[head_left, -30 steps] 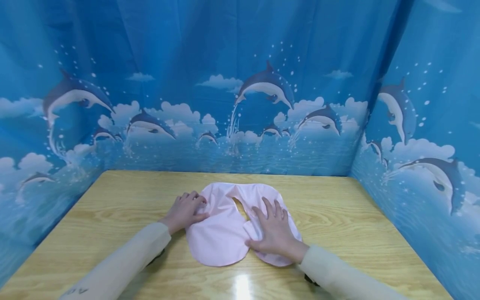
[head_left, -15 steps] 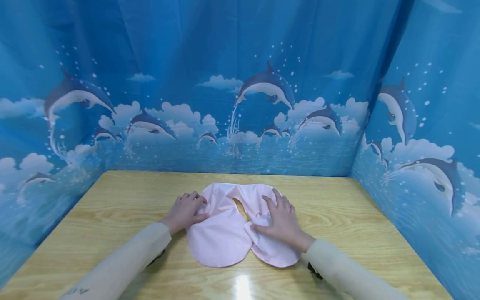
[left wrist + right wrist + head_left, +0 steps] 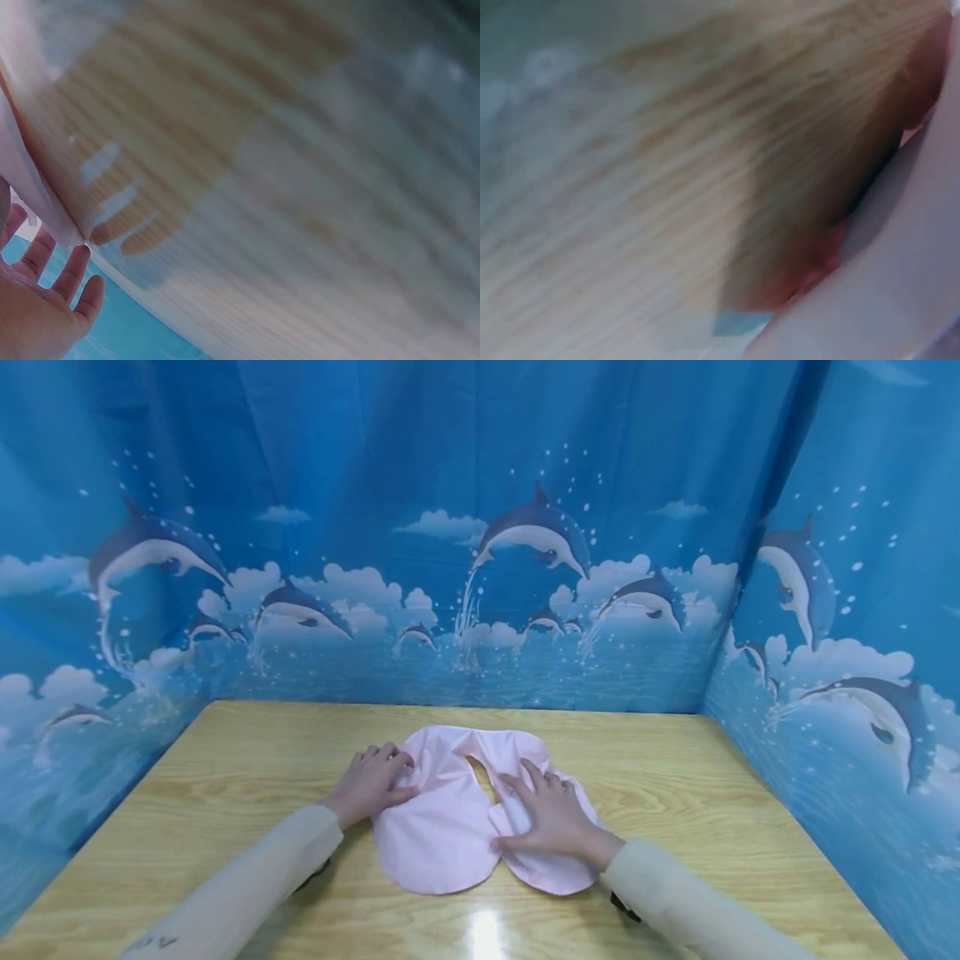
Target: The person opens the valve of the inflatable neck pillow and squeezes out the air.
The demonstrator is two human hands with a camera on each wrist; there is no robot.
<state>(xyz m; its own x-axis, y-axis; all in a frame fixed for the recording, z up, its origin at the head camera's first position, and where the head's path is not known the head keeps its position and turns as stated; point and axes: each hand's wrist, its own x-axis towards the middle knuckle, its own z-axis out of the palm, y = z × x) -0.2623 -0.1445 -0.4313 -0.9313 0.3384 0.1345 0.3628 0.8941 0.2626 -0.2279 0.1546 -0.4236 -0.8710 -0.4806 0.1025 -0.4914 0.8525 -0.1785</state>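
A pale pink cloth bib [image 3: 438, 852] lies on the table in the head view, with a narrow slit-like opening in its middle and two rounded lobes toward the person. My left hand [image 3: 369, 783] rests at the bib's left edge, thumb on the cloth. In the left wrist view, the left hand's fingers [image 3: 71, 274] are loosely extended beside the cloth edge. Over the bib's right half, my right hand [image 3: 551, 818] lies with fingers spread, and the fabric bunches slightly around it. The right wrist view has the bib [image 3: 885, 292] close up, covering most of that hand.
The wooden table [image 3: 285, 735] extends around the bib on all sides. A blue dolphin-print curtain [image 3: 360, 527] stands along its back and sides. Light reflects off the tabletop near the front.
My right hand first moved up and right over the bib, then came back down and left. The bib's upper right edge has drawn inward. My left hand has stayed in place.
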